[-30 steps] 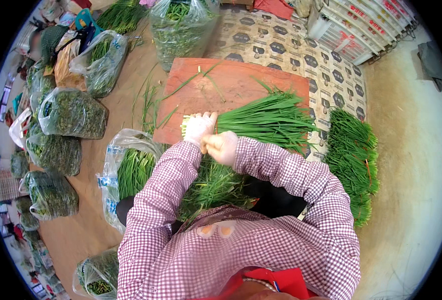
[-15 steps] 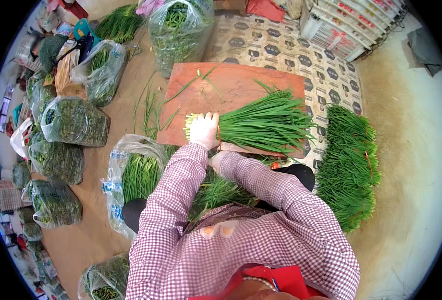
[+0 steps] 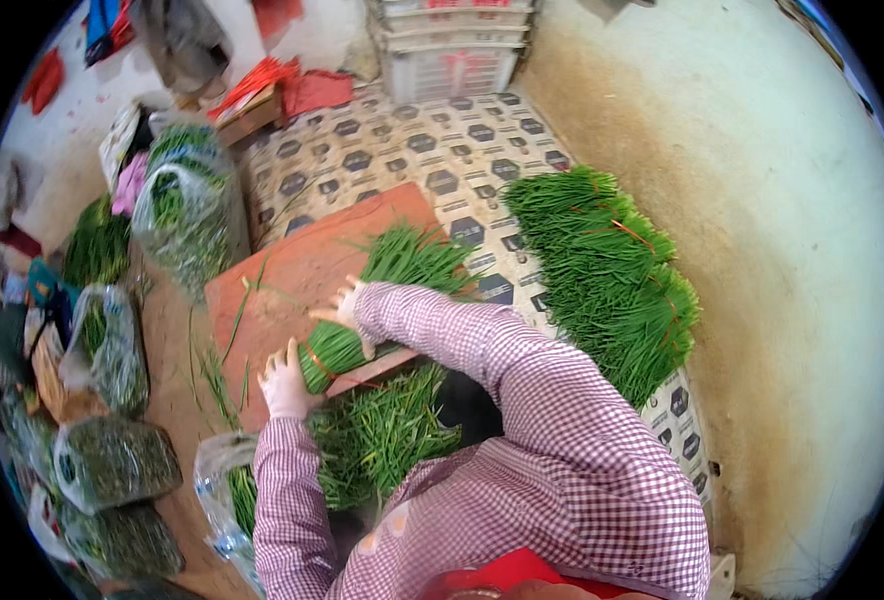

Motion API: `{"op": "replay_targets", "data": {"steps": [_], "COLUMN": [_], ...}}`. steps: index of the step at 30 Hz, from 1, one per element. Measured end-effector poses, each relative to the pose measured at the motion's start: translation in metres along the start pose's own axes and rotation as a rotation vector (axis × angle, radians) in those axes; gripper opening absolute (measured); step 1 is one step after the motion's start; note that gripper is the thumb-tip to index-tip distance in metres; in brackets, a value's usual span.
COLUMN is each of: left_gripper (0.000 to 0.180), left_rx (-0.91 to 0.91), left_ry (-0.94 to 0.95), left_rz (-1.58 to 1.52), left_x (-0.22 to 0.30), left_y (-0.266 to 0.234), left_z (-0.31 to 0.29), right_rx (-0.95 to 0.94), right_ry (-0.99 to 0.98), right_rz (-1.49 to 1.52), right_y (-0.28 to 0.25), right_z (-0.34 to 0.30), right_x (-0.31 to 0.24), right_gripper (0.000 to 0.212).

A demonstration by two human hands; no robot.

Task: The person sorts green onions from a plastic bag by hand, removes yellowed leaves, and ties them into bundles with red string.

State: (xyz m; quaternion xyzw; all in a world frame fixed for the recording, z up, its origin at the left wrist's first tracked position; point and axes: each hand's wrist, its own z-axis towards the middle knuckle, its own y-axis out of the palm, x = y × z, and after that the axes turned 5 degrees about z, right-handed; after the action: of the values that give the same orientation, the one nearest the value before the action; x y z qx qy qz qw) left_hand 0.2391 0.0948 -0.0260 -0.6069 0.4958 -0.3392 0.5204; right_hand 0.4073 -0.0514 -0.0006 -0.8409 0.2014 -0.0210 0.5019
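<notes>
White crates [image 3: 452, 65] at the top of the head view have red markings on them, too small and bent for me to read. Dark hexagons and tiny print cover the pale floor sheet [image 3: 307, 165]. Banded green bundles [image 3: 607, 260] are piled over on the right, a stuffed clear bag [image 3: 187, 215] sits beyond the board's left corner, and loose greens [image 3: 392, 420] lie below its near edge. Right sleeve [image 3: 442, 310] blocks part of the banded green bunch [image 3: 412, 260], which lies slantwise on the reddish board [image 3: 282, 270].

Left hand [image 3: 287, 383] is up against the stem end, fingers straight, not wrapped round it. Right hand [image 3: 350, 308] lies across the bunch with its fingers splayed, no tight grip. Half a second ago the left gripped the stems while the right was down below the board; also, the view's swung toward the crates.
</notes>
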Motion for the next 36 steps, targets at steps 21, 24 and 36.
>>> {"op": "replay_targets", "data": {"steps": [21, 24, 36], "left_gripper": [0.094, 0.096, 0.095], "left_rx": [0.815, 0.68, 0.117], "left_ry": [0.42, 0.356, 0.017], "left_rz": [-0.249, -0.335, -0.728], "left_x": [0.05, 0.022, -0.045], "left_y": [-0.133, -0.1, -0.01], "left_z": [-0.004, -0.007, 0.009], "right_rx": [1.177, 1.42, 1.246], "right_ry": [0.386, 0.497, 1.943], "right_rz": [0.941, 1.421, 2.073], "right_y": [0.124, 0.218, 0.558], "right_z": [-0.248, -0.307, -0.464], "right_x": [0.111, 0.089, -0.074], "right_gripper": [0.071, 0.069, 0.045]}}
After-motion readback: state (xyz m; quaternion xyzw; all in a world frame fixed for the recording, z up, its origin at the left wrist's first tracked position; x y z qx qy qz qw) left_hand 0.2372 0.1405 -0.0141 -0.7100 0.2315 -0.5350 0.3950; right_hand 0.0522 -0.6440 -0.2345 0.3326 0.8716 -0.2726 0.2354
